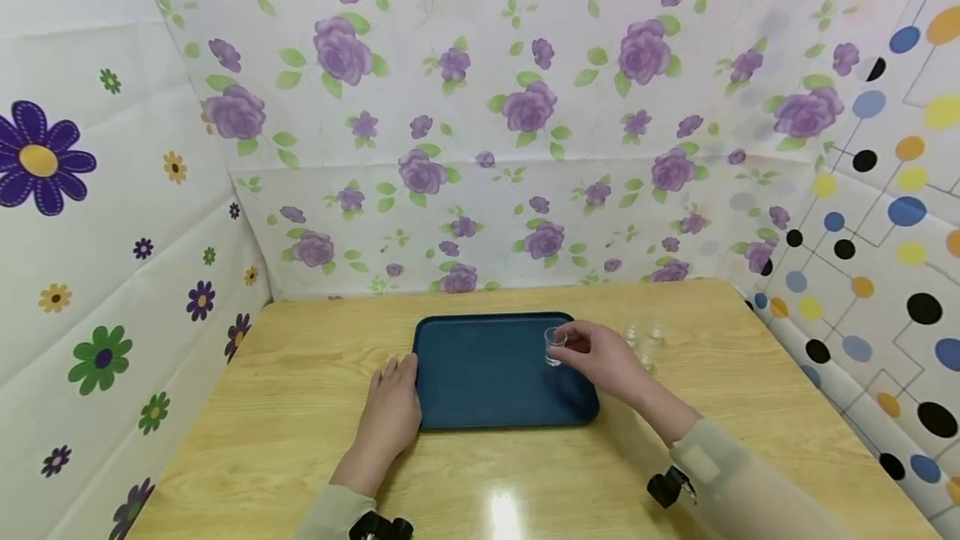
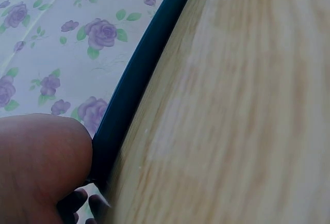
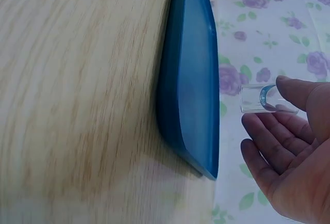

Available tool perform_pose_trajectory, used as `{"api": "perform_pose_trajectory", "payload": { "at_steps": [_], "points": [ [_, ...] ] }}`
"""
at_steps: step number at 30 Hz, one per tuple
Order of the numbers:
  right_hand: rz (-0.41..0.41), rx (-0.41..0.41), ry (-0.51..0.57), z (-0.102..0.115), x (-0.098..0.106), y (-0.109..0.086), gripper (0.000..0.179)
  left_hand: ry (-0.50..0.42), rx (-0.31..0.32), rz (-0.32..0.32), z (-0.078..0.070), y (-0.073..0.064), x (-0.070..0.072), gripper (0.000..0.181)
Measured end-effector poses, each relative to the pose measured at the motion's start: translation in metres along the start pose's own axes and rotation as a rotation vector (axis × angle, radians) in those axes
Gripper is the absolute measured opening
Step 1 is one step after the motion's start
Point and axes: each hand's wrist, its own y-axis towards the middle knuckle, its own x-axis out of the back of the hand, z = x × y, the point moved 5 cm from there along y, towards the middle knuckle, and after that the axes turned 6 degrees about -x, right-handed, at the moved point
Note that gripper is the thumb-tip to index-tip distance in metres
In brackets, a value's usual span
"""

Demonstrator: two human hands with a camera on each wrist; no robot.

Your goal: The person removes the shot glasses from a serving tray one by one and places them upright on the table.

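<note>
A dark blue rectangular tray (image 1: 487, 369) lies on the wooden table. My left hand (image 1: 390, 407) rests against its left edge, fingers extended forward; the left wrist view shows the thumb (image 2: 46, 157) touching the tray's side (image 2: 139, 74). Over the tray's right part, my right hand (image 1: 603, 357) pinches a small clear shot glass (image 1: 554, 347) between thumb and fingers. In the right wrist view the shot glass (image 3: 255, 98) is held above tray level, apart from the tray (image 3: 198, 90), with the other fingers loosely curved below it.
Several more small clear glasses (image 1: 647, 342) stand on the table to the right of the tray, partly behind my right hand. The wooden table (image 1: 315, 348) is bordered by a flowered cloth (image 1: 480, 148) at the back and patterned cloths at both sides.
</note>
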Motion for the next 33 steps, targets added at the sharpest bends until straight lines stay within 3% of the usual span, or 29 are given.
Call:
{"api": "perform_pose_trajectory", "payload": {
  "at_steps": [9,24,33],
  "points": [
    [0.022,-0.042,0.021,-0.016,0.004,-0.015,0.029,-0.018,0.012,0.019,0.002,-0.009,-0.013,0.052],
    [-0.013,-0.019,0.003,-0.023,0.030,-0.028,0.035,-0.013,-0.024,-0.022,0.002,0.001,-0.005,0.051],
    [-0.022,-0.048,-0.032,-0.033,0.039,-0.035,0.035,-0.022,-0.003,-0.002,0.003,-0.001,-0.003,0.051]
  ]
}}
